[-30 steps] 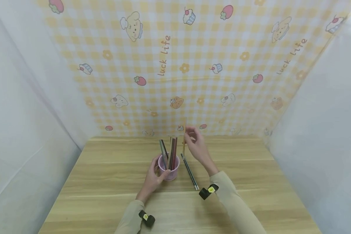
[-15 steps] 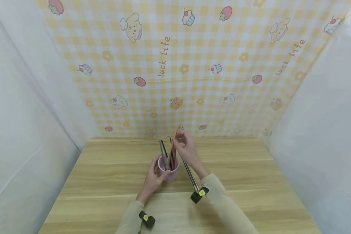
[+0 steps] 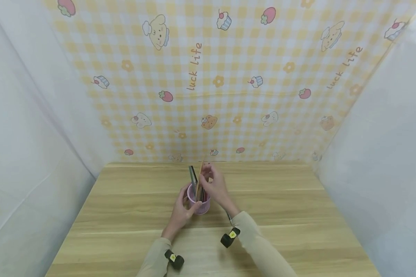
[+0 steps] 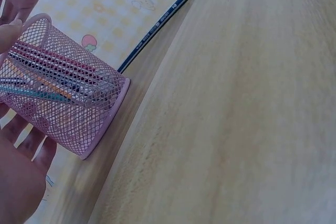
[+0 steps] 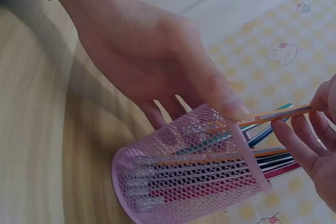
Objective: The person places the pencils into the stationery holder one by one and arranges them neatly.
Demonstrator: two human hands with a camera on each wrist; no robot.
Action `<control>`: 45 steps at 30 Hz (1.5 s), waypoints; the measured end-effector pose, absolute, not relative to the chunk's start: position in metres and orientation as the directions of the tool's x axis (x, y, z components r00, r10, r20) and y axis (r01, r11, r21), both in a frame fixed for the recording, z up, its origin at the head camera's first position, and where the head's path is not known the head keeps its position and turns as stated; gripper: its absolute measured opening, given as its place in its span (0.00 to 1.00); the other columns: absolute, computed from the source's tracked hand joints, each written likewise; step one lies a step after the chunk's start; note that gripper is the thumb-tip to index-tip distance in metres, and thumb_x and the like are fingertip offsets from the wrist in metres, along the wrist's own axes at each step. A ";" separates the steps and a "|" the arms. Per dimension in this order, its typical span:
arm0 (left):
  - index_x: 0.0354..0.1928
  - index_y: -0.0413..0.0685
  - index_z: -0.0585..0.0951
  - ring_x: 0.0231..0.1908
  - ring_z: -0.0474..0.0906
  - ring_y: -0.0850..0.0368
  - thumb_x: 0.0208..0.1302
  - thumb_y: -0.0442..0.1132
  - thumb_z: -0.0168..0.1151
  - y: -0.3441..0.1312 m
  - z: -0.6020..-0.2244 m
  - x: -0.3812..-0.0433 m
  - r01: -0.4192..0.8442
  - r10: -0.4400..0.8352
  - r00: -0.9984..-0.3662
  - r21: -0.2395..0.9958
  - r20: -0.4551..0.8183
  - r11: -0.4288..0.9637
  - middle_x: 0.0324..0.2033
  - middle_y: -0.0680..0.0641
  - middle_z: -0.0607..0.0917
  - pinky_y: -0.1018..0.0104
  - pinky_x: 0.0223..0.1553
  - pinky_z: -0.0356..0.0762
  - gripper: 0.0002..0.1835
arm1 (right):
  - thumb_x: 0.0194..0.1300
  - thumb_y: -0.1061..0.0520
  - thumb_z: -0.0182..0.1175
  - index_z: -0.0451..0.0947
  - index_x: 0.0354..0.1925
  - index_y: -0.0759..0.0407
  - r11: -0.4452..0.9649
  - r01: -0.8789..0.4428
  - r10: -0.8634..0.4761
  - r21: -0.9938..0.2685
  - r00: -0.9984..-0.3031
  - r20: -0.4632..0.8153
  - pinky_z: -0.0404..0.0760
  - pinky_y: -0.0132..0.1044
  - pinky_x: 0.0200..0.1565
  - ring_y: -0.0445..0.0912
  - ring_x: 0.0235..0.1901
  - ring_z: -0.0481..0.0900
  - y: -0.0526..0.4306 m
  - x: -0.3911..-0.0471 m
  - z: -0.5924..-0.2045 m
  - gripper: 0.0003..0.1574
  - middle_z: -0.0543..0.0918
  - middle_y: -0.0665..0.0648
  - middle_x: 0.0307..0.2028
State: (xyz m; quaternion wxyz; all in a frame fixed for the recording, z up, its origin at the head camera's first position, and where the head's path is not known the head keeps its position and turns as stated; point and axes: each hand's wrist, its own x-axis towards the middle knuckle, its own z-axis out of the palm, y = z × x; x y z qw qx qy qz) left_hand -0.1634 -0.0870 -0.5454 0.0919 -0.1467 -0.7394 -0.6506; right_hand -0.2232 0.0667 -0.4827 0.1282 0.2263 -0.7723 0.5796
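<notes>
A pink mesh pencil cup [image 3: 203,209] stands on the wooden table with several pencils inside. My left hand [image 3: 181,213] grips its side, thumb near the rim and fingers round the far wall. Over the cup, my right hand [image 3: 215,187] pinches an orange pencil [image 5: 270,116] by its upper part. That pencil slants in past the rim, its lower length within the mesh in the right wrist view. Teal, dark and red pencils [image 5: 278,170] lean beside it. On the table behind the cup lies a dark blue pencil [image 4: 157,27] with a white end.
The wooden table [image 3: 284,215] runs back to a yellow checked cloth [image 3: 242,100] with cartoon prints. White sheets [image 3: 27,146] hang at both sides. In the head view my right forearm covers most of what lies right of the cup.
My right hand has brought the orange pencil left from beside the cup, then down into it. My left hand has kept its grip. The right forearm now hides most of the two dark pencils on the table.
</notes>
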 end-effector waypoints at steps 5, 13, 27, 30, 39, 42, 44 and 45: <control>0.73 0.31 0.61 0.66 0.70 0.30 0.63 0.32 0.70 -0.087 -0.545 -0.164 0.335 0.100 -0.940 0.936 0.325 0.106 0.66 0.28 0.72 0.31 0.67 0.68 0.40 | 0.65 0.71 0.60 0.75 0.50 0.70 0.259 -0.475 -0.204 -0.841 -0.878 0.433 0.85 0.27 0.31 0.53 0.33 0.84 0.062 -0.219 -0.488 0.15 0.83 0.65 0.37; 0.73 0.30 0.60 0.66 0.70 0.30 0.63 0.33 0.69 -0.087 -0.545 -0.163 0.345 0.111 -0.936 0.932 0.333 0.114 0.67 0.28 0.71 0.31 0.67 0.68 0.41 | 0.63 0.72 0.61 0.75 0.50 0.72 0.358 -0.546 -0.197 -0.757 -0.837 0.511 0.85 0.28 0.31 0.50 0.31 0.83 0.056 -0.215 -0.495 0.16 0.85 0.63 0.35; 0.73 0.28 0.61 0.65 0.71 0.30 0.60 0.31 0.71 -0.085 -0.547 -0.165 0.347 0.090 -0.937 0.932 0.339 0.104 0.65 0.27 0.73 0.30 0.66 0.69 0.42 | 0.64 0.69 0.62 0.76 0.51 0.68 0.360 -0.465 -0.090 -0.809 -0.880 0.466 0.88 0.31 0.34 0.54 0.36 0.85 0.080 -0.218 -0.500 0.16 0.84 0.63 0.40; 0.72 0.28 0.62 0.64 0.71 0.29 0.60 0.30 0.71 -0.085 -0.547 -0.165 0.347 0.084 -0.937 0.932 0.339 0.105 0.65 0.27 0.73 0.30 0.65 0.70 0.41 | 0.64 0.68 0.62 0.75 0.52 0.70 0.365 -0.499 -0.110 -0.787 -0.862 0.495 0.88 0.32 0.35 0.54 0.36 0.85 0.089 -0.222 -0.498 0.17 0.84 0.64 0.40; 0.72 0.28 0.62 0.63 0.72 0.28 0.58 0.30 0.71 -0.083 -0.548 -0.165 0.351 0.077 -0.936 0.929 0.344 0.117 0.64 0.27 0.73 0.29 0.64 0.70 0.42 | 0.66 0.65 0.65 0.75 0.52 0.68 0.395 -0.530 -0.137 -0.750 -0.842 0.522 0.90 0.43 0.46 0.59 0.45 0.83 0.113 -0.233 -0.500 0.17 0.83 0.67 0.46; 0.72 0.29 0.62 0.63 0.72 0.29 0.59 0.30 0.71 -0.083 -0.548 -0.165 0.345 0.079 -0.938 0.932 0.337 0.114 0.64 0.27 0.73 0.30 0.65 0.70 0.42 | 0.66 0.64 0.65 0.75 0.53 0.67 0.391 -0.523 -0.130 -0.758 -0.846 0.517 0.89 0.52 0.50 0.62 0.49 0.82 0.120 -0.236 -0.503 0.18 0.83 0.66 0.48; 0.72 0.29 0.62 0.64 0.71 0.29 0.59 0.30 0.71 -0.084 -0.548 -0.165 0.338 0.078 -0.940 0.934 0.331 0.113 0.65 0.27 0.73 0.30 0.66 0.69 0.42 | 0.66 0.64 0.65 0.75 0.53 0.69 0.379 -0.521 -0.134 -0.765 -0.849 0.512 0.87 0.58 0.52 0.64 0.51 0.80 0.125 -0.238 -0.506 0.19 0.82 0.67 0.49; 0.72 0.29 0.62 0.64 0.71 0.29 0.59 0.30 0.71 -0.084 -0.548 -0.165 0.334 0.077 -0.942 0.936 0.327 0.113 0.65 0.28 0.73 0.30 0.66 0.69 0.42 | 0.66 0.64 0.65 0.75 0.54 0.69 0.374 -0.519 -0.135 -0.769 -0.851 0.508 0.86 0.60 0.52 0.65 0.51 0.80 0.127 -0.238 -0.508 0.19 0.82 0.67 0.50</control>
